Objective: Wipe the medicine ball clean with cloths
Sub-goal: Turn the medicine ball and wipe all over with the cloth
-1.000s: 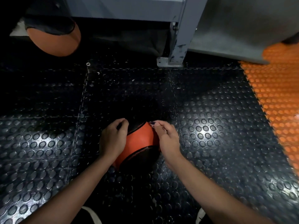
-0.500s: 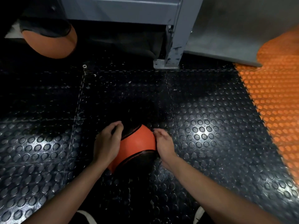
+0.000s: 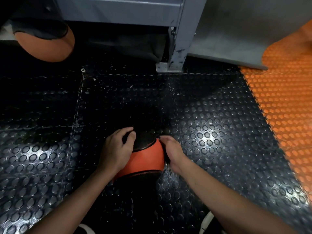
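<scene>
2nd ball [image 3: 45, 48] far-left, rack post [image 3: 179, 41] behind

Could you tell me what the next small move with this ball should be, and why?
Probably roll the ball toward yourself: both hands, left and right, grip its sides on the floor, and its dark far part is out of view.

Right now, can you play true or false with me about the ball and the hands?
1. Both hands hold the medicine ball. True: the left hand and right hand are on its sides.
2. The ball is green. False: it is orange and black.
3. A second ball sits at the far left. True.
4. The whole floor is orange. False: black studded tiles, orange tiles only on the right.
5. A cloth is plainly visible. False: none shows.
</scene>
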